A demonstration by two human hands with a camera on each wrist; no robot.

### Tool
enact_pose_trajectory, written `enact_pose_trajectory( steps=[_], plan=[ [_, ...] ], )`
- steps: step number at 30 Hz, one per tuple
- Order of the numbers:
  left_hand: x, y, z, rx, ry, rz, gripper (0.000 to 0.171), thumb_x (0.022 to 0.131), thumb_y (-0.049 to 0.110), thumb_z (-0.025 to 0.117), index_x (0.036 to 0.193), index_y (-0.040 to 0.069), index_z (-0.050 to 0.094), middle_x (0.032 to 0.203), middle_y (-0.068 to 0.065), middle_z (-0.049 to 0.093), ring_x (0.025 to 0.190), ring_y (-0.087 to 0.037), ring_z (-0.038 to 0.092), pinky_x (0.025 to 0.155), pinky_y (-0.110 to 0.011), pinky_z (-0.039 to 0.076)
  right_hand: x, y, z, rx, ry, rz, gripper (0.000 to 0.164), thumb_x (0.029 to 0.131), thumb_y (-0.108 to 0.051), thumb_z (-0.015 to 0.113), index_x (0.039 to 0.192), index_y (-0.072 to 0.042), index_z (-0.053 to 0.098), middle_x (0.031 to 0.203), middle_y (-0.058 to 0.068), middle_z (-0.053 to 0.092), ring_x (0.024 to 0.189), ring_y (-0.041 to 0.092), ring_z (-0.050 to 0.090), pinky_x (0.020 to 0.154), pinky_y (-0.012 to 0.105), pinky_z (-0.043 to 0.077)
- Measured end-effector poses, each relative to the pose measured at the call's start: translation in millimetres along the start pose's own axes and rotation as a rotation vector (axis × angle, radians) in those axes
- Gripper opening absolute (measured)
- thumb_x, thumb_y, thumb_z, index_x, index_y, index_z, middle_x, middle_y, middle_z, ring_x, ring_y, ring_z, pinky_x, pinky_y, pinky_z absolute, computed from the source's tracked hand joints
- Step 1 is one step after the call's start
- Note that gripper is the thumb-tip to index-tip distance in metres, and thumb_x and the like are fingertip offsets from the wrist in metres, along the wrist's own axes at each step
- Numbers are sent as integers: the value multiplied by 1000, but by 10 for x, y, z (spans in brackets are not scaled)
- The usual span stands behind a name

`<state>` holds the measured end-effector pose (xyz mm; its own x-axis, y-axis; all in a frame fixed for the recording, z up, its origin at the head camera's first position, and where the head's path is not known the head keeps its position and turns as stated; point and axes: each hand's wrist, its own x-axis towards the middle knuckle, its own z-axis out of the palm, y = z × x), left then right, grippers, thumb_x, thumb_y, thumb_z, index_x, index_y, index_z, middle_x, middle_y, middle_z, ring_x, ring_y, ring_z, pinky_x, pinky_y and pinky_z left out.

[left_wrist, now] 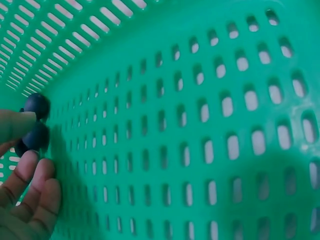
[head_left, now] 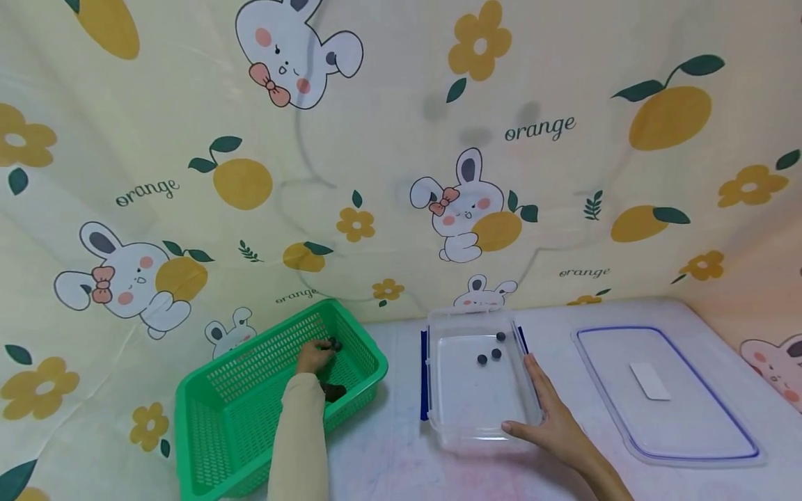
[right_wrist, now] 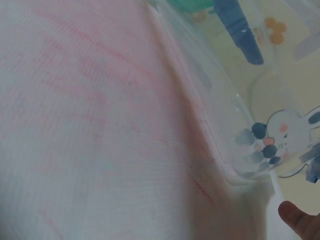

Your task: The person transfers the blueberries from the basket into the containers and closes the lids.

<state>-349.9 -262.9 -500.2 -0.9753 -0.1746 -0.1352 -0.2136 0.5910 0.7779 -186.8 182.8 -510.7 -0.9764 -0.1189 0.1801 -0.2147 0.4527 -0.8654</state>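
Note:
My left hand (head_left: 315, 357) reaches into the green basket (head_left: 250, 424). Its thumb and fingertips pinch a small dark ball (left_wrist: 36, 136), and a second dark ball (left_wrist: 37, 105) sits just above the thumb in the left wrist view. A larger dark brown lump (head_left: 333, 392) lies in the basket beside the sleeve. At the near right corner of the clear plastic box (head_left: 464, 417) is my right hand (head_left: 554, 417), fingers straight along the side and thumb out toward the near rim. Inside the box lie three dark balls (head_left: 482, 360).
A clear lid (head_left: 689, 417) with a blue seal and white label lies on the white tabletop (head_left: 388, 452), right of the box. Blue side clips (head_left: 425, 376) flank the box. A printed curtain (head_left: 388, 139) hangs right behind everything.

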Motion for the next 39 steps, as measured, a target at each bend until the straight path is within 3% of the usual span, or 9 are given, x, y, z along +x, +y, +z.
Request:
enact_pose_trajectory(
  steps=[10,18,27,33,39],
  plan=[
    [-14,-12,-29,88,-7,-18,23,85,-2,68,107,-8,66,106,-26,60,82,-31,60,68,-39,52,-14,4,12,-4,4,-21,115,74,-27,83,157,-20,4,161,11,-1,141,47,4,96,78,12],
    [-79,44,-102,94,-36,-29,28,85,1,69,111,-6,66,110,-25,60,100,-39,56,83,-49,49,-3,-1,-8,-8,2,-38,114,75,-27,83,157,-18,4,161,12,-1,141,46,4,97,77,12],
    [-134,134,-172,-43,-42,-15,33,87,-2,63,119,-9,61,102,-22,63,93,-33,59,80,-44,50,-11,18,0,9,2,-27,114,75,-26,83,157,-18,4,161,14,-1,142,46,3,97,77,10],
    [-151,231,-218,-84,-29,-1,30,90,0,63,119,-7,61,110,-22,60,97,-33,59,85,-46,49,-6,8,1,11,3,-21,114,75,-26,83,157,-20,4,161,10,-2,141,47,3,97,77,11],
    [-230,352,-242,-149,-34,55,32,92,-2,62,123,-8,57,116,-23,54,103,-34,55,89,-47,47,-11,-4,-10,5,3,-27,114,75,-26,83,157,-19,5,161,13,-1,141,46,4,97,77,11]
  ],
)
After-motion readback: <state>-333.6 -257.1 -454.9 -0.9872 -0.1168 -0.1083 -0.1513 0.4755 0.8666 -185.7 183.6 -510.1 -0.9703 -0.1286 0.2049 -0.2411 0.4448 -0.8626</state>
